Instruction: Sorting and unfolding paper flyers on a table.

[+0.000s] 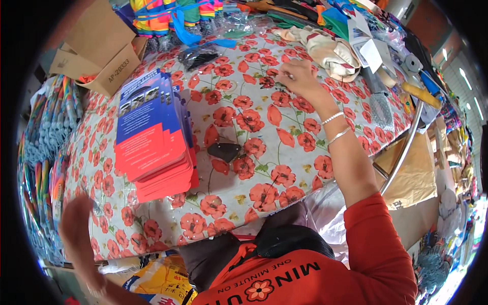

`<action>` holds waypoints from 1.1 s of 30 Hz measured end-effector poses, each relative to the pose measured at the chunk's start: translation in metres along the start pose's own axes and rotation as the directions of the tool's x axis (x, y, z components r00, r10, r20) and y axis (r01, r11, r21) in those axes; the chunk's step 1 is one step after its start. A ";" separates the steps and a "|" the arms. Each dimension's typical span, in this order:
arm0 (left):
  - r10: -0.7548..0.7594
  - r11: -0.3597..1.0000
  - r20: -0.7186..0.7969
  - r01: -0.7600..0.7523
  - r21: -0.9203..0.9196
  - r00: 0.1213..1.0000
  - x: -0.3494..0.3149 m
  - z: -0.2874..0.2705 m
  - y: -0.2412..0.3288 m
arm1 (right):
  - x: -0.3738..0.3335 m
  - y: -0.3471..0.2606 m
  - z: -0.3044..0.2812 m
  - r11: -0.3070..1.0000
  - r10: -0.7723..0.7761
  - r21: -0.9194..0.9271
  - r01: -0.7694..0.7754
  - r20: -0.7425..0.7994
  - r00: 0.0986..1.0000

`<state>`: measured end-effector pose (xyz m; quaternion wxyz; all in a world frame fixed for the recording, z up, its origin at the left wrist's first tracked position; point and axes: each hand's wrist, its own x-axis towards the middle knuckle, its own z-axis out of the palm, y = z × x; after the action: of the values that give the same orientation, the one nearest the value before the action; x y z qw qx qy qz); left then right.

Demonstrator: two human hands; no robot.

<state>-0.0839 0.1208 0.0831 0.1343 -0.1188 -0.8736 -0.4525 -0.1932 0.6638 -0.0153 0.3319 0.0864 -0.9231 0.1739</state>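
My right hand [300,77] reaches over the far middle of the table, its fingers curled together close to the cloth; whatever they hold, if anything, is too small to make out. My left hand [76,221] is at the table's near left edge, smeared by motion, so its fingers do not show clearly. Between the hands lies a tall, slightly fanned stack of blue and red printed cards [152,133]. Right of the stack, a small flat black piece [223,151] rests on the flowered tablecloth [300,168]. Farther back sits a black item in clear plastic [199,56].
An open cardboard box [109,66] stands at the far left. Rainbow-coloured bundles [152,20] line the back. Cream cloth [330,53] lies beyond my right hand. A curved metal bar with a tan end [421,95] rises at the right edge. Wrapped colourful bundles [48,122] hang at left.
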 end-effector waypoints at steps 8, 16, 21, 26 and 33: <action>-0.069 0.990 0.115 0.082 -0.116 0.991 0.147 0.119 0.006 | -0.004 0.032 -0.013 0.963 0.226 0.133 -0.234 0.076 0.971; -0.038 0.918 0.141 0.090 -0.387 0.989 0.169 0.139 -0.003 | -0.010 0.028 -0.053 0.764 0.616 -0.251 -0.594 0.010 0.788; -0.027 0.918 0.116 0.071 -0.391 0.993 0.176 0.131 -0.015 | -0.008 0.019 -0.052 0.789 0.593 -0.267 -0.553 0.093 0.800; 0.030 0.904 0.013 -0.021 -0.426 0.999 0.179 0.123 -0.011 | -0.010 0.025 -0.010 0.701 0.585 -0.426 -0.571 -0.113 0.803; 0.006 0.702 -0.168 -0.124 -0.701 0.986 0.163 0.113 0.020 | -0.011 0.046 -0.005 0.712 0.599 -0.393 -0.582 -0.091 0.795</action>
<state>-0.2443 0.2394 0.0912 0.1609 -0.1571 -0.6145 -0.7562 -0.1943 0.7086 -0.0306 0.2492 -0.2790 -0.9243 0.0755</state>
